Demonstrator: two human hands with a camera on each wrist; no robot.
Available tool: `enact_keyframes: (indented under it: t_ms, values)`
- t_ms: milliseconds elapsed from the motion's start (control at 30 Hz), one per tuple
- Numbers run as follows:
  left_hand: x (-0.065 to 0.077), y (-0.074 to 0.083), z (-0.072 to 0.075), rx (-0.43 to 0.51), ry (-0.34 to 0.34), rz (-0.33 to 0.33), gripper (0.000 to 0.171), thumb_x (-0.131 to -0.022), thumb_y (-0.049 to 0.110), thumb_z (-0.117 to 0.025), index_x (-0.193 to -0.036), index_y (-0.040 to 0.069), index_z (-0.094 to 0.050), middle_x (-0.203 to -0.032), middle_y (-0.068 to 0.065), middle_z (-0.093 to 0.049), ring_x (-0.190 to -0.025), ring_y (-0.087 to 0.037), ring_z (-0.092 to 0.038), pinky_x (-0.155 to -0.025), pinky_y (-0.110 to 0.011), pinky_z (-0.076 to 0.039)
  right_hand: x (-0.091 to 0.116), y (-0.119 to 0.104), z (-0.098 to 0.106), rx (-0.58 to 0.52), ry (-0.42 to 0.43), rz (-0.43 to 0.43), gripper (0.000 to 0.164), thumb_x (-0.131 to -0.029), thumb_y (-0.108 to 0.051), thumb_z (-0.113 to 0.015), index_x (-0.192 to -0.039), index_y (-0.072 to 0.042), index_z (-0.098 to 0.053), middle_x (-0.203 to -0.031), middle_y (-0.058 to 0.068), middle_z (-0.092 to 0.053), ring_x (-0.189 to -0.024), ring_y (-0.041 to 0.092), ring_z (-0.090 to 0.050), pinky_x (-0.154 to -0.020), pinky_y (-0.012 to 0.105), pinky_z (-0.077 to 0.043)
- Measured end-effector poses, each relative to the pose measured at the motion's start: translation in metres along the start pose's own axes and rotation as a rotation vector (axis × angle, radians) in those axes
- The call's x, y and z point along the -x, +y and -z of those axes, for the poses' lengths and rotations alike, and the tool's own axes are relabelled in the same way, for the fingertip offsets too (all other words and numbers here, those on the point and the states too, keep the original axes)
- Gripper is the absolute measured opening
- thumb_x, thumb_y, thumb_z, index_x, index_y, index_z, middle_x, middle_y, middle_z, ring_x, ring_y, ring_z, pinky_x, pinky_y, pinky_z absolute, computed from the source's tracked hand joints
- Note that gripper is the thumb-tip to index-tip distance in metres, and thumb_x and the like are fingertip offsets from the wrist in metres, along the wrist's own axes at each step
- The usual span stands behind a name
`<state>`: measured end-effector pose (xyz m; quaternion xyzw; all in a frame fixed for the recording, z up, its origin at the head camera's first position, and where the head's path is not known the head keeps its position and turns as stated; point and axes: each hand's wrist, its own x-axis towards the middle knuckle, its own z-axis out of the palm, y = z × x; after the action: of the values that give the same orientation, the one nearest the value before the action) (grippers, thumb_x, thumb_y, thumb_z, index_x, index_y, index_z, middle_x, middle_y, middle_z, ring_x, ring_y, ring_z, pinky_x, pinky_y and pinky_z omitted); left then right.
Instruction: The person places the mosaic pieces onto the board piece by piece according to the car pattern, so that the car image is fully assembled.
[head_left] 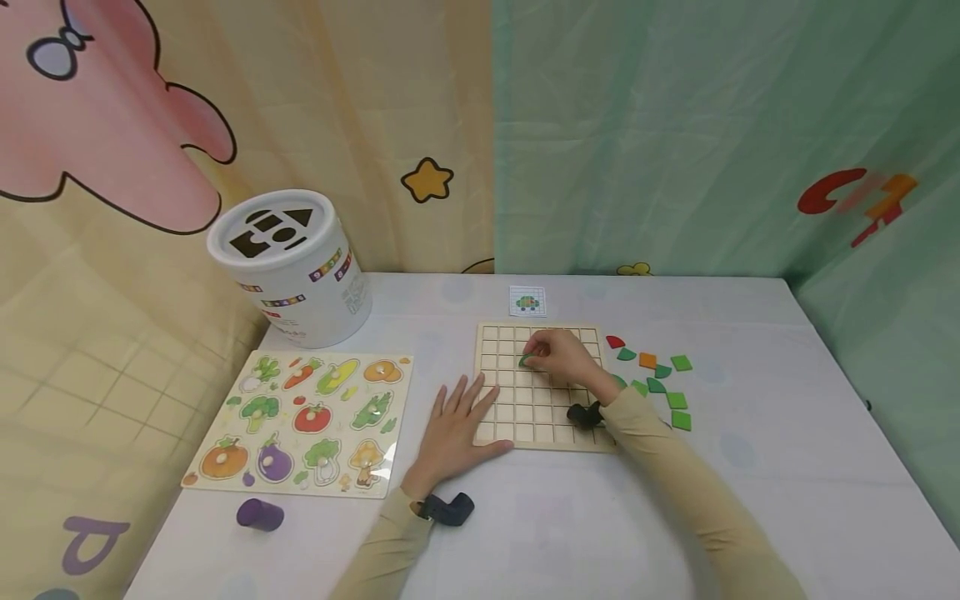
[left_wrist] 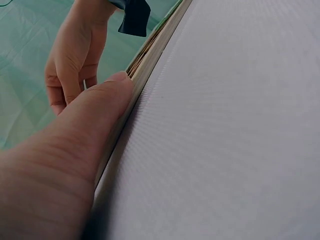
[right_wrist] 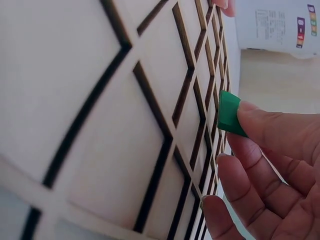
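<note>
A wooden grid board (head_left: 525, 422) lies on the white table. My right hand (head_left: 561, 356) pinches a small green piece (right_wrist: 229, 112) between thumb and finger, over the upper part of the grid. My left hand (head_left: 455, 431) is spread flat at the board's lower left corner, its thumb (left_wrist: 107, 97) along the front edge. Right of the board lie loose pieces: a red quarter-round piece (head_left: 615, 342), an orange square (head_left: 647, 360), several green squares (head_left: 681, 362) and green rounded pieces (head_left: 656, 386). My right forearm hides part of the board.
Behind the board lies a small picture card (head_left: 527, 301). To the left are a vegetable puzzle board (head_left: 300, 429), a purple cylinder (head_left: 260, 515) and a white bucket (head_left: 318, 308) with shaped holes in its lid. Curtains (head_left: 645, 150) border the table (head_left: 795, 492).
</note>
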<state>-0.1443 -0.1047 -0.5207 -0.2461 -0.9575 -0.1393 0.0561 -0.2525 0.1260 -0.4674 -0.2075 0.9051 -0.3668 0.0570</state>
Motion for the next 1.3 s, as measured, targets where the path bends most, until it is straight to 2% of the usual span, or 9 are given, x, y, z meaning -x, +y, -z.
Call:
enact_keyframes:
  t_ms: [267,600,900,1300]
  values:
    - [-0.0006,0.0014,0.0019,-0.012,-0.016,0.011,0.090,-0.081,0.076,-0.044,-0.150,0.020,-0.030,-0.157,-0.005,-0.018,-0.143,-0.030,-0.010,-0.113,-0.051,-0.004,-0.0045,0.0014,-0.0012,0.006,-0.034,-0.004,0.007,-0.084,-0.013,-0.073,-0.085,-0.010,-0.067,-0.075,-0.002,-0.061,-0.068,0.015,-0.054,-0.063,0.029,-0.046]
    - [-0.0007,-0.0006,-0.0014,0.002,0.013,-0.002,0.090,-0.081,0.076,-0.044,-0.150,0.019,-0.032,-0.156,-0.006,-0.020,-0.142,-0.031,-0.011,-0.112,-0.052,-0.005,-0.0072,0.0001,-0.0004,0.011,-0.063,-0.043,0.009,-0.085,-0.016,-0.073,-0.089,-0.008,-0.071,-0.077,-0.002,-0.063,-0.066,0.015,-0.051,-0.060,0.029,-0.044]
    - [-0.0008,0.0000,-0.0004,-0.015,-0.018,0.017,0.092,-0.081,0.076,-0.045,-0.151,0.020,-0.027,-0.157,-0.003,-0.016,-0.143,-0.028,-0.008,-0.113,-0.050,-0.003,-0.0070,-0.0029,-0.0016,0.053,-0.056,-0.076,0.010,-0.085,-0.018,-0.073,-0.089,-0.009,-0.073,-0.076,-0.003,-0.063,-0.066,0.014,-0.053,-0.060,0.029,-0.045]
    - [-0.0002,0.0015,0.0009,0.036,-0.020,0.051,0.096,-0.079,0.075,-0.049,-0.151,0.017,-0.026,-0.157,-0.010,-0.012,-0.143,-0.027,-0.006,-0.114,-0.047,0.000,-0.0042,-0.0058,-0.0003,0.105,-0.043,-0.093,0.013,-0.083,-0.022,-0.075,-0.088,-0.010,-0.073,-0.076,-0.004,-0.064,-0.066,0.014,-0.055,-0.060,0.030,-0.046]
